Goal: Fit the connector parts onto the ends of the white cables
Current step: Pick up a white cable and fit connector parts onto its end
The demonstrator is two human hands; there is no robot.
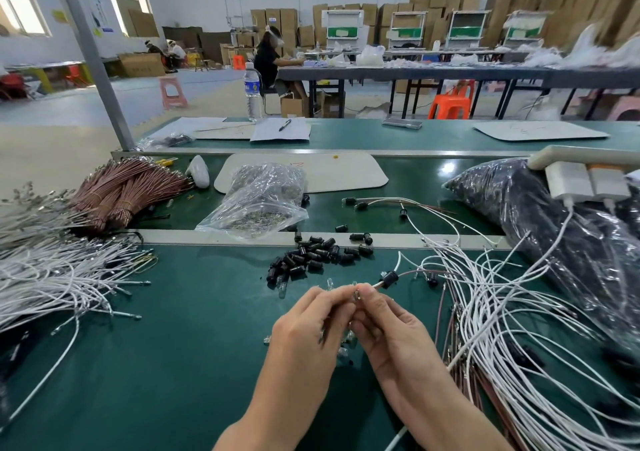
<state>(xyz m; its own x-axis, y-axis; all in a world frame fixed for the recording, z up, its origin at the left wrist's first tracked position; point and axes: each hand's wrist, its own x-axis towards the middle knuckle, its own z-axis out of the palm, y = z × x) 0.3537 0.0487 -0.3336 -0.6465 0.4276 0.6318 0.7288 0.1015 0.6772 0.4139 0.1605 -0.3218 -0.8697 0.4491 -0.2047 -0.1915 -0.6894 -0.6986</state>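
The right hand (391, 329) pinches the end of a thin white cable (379, 283) over the green bench mat (173, 346), while the left hand (311, 322) pinches a tiny part against that end, too small to identify. A black cylindrical plastic sleeve (391, 278) sits on the cable just beyond the fingertips. Skewed pressure could bend the tip, and the tangled white cable heap (502, 312) nearby might snag and tug it loose

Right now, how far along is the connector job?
Apparently done: a few capped cables lie farther back. In hand: left hand and right hand pinch a cable end, with a black connector threaded on. Left: the loose connector pile and the large uncapped white bundle.
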